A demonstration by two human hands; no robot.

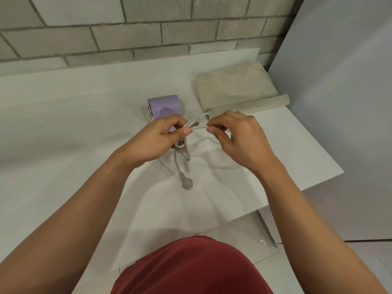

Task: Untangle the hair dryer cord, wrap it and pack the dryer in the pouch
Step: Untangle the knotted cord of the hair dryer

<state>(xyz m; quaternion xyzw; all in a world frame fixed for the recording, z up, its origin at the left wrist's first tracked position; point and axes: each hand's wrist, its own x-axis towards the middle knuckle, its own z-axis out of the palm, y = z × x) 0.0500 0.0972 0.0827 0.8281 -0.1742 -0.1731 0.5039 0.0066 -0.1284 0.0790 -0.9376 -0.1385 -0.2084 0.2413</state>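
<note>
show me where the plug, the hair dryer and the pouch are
plug (pixel 187 184): head view, middle of its grey body
hair dryer (pixel 164 104): head view, top of the lilac barrel
pouch (pixel 235 88): head view, middle of the cream fabric

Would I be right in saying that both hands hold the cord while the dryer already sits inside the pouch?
Not quite. The left hand and right hand do hold the cord, but the dryer is outside the pouch, on the table to its left, as the head view shows.
</note>
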